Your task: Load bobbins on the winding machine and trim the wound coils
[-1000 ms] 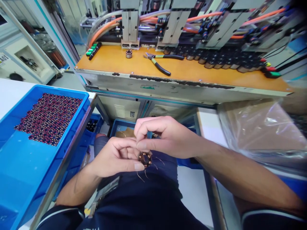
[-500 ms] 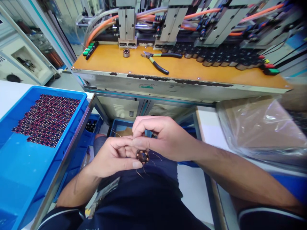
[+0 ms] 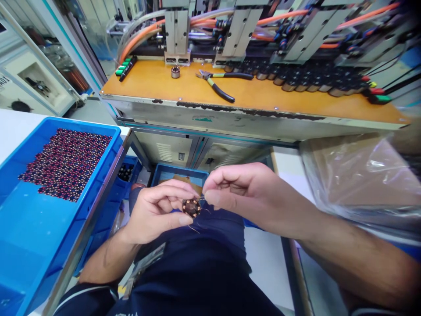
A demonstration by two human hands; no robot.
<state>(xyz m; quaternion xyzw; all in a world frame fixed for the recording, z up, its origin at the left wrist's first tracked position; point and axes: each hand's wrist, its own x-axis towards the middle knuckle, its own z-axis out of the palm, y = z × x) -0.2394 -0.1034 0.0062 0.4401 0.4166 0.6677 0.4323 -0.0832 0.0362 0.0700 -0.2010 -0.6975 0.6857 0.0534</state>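
Above my lap, my left hand (image 3: 158, 213) grips a small round motor stator (image 3: 191, 208) with copper windings between thumb and fingers. Thin loose wire ends stick out from the stator's lower and right sides. To its right, my right hand (image 3: 243, 193) pinches wire ends (image 3: 201, 198) coming off the stator's upper right edge between thumb and forefinger. The stator's ringed face is turned up toward me. My left fingers hide part of its rim.
A blue bin (image 3: 29, 215) with many small wound parts stands at left. Across the orange-topped bench (image 3: 144, 87) lie pliers (image 3: 217, 83), one stator (image 3: 175, 72), a marker (image 3: 128, 69) and rows of dark cylindrical parts (image 3: 305, 81). A plastic-wrapped box (image 3: 355, 175) is at right.
My right hand has moved right, away from my left fingers, with wire ends in its pinch. The stator has shifted slightly left and up in my left hand.
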